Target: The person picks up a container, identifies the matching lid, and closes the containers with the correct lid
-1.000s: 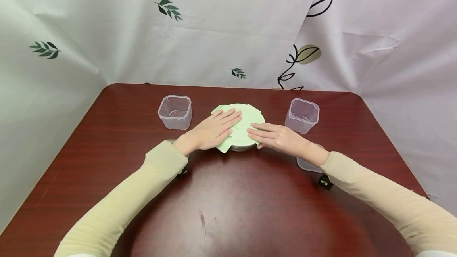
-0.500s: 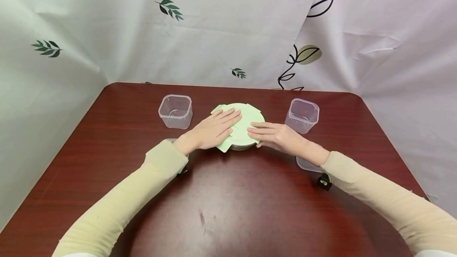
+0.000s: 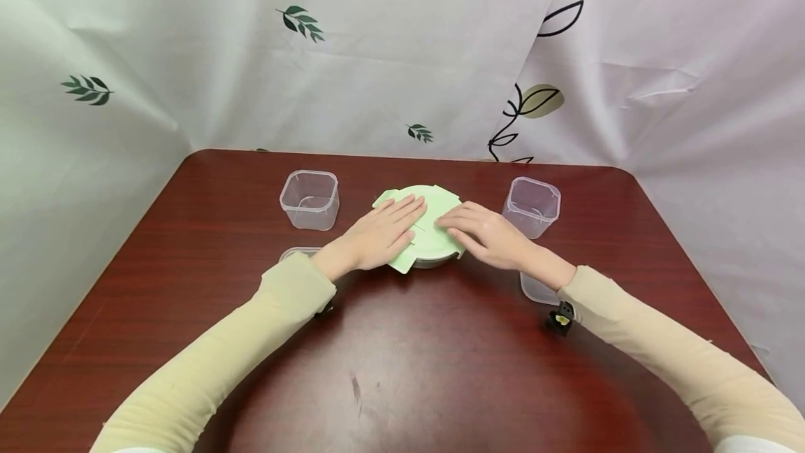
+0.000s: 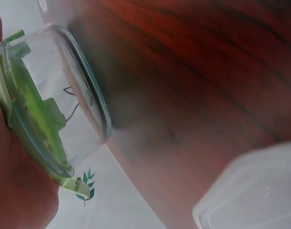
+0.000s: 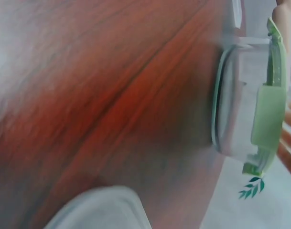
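Note:
A round clear glass food container (image 5: pixel 243 107) with a light green lid (image 3: pixel 434 219) stands at the middle of the table. Flaps jut out around the lid's rim; one flap (image 5: pixel 269 117) on the right side hangs down along the glass in the right wrist view. My left hand (image 3: pixel 377 235) lies flat on the left part of the lid, fingers straight. At the lid's right edge is my right hand (image 3: pixel 490 235), its fingers lightly bent over the top and its thumb apart from them. Whether the right fingertips press on the lid is hard to tell.
Clear plastic tubs stand at the back left (image 3: pixel 310 201) and back right (image 3: pixel 532 208). Partly hidden by my wrists are another clear container on the left (image 3: pixel 298 252) and one on the right (image 3: pixel 539 290). A patterned cloth (image 3: pixel 352 75) hangs behind the table (image 3: pixel 402 383).
My right hand has lifted slightly and turned, its fingers now more bent and the thumb spread from them. The left hand stays flat on the lid. The head view has shifted slightly.

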### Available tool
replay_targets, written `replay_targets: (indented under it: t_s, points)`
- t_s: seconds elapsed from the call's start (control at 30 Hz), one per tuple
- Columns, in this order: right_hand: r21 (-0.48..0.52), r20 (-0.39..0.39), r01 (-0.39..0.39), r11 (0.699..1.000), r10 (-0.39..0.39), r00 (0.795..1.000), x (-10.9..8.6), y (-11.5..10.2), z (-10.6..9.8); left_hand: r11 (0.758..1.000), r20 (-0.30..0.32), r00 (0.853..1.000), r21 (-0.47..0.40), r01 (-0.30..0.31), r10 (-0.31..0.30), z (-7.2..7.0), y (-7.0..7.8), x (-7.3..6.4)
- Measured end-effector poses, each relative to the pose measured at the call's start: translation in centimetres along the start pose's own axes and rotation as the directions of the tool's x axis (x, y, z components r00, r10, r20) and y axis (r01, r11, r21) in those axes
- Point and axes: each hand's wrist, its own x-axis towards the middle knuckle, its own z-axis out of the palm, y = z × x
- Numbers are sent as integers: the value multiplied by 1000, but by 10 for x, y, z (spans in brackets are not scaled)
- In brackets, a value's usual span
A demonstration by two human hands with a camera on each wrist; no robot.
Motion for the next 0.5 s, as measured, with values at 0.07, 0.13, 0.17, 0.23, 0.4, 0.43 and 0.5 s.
replay_targets:
  t_s: [0.07,0.13,0.17,0.23,0.4,0.43,0.5]
  points:
    - [-7,1,-78,997,78,997,3,0,2,1000,-11,1000,12,12,-12,1,2,0]
    - [-8,18,-154,988,154,988,6,0,5,1000,-23,999,13,24,-24,2,4,0]
    - [-12,33,-187,982,187,982,8,0,7,999,-29,999,11,32,-32,2,5,0]
    - [-14,77,-243,970,244,967,11,1,10,999,-39,998,3,45,-45,2,7,-1]
    - [-27,158,-303,953,303,940,19,4,16,997,-59,995,-22,74,-75,4,10,-3]
    - [-27,166,-307,951,307,937,20,4,17,997,-62,995,-25,79,-80,5,10,-3]
    - [-38,177,-305,952,306,935,21,5,18,996,-66,994,-26,84,-86,5,11,-3]
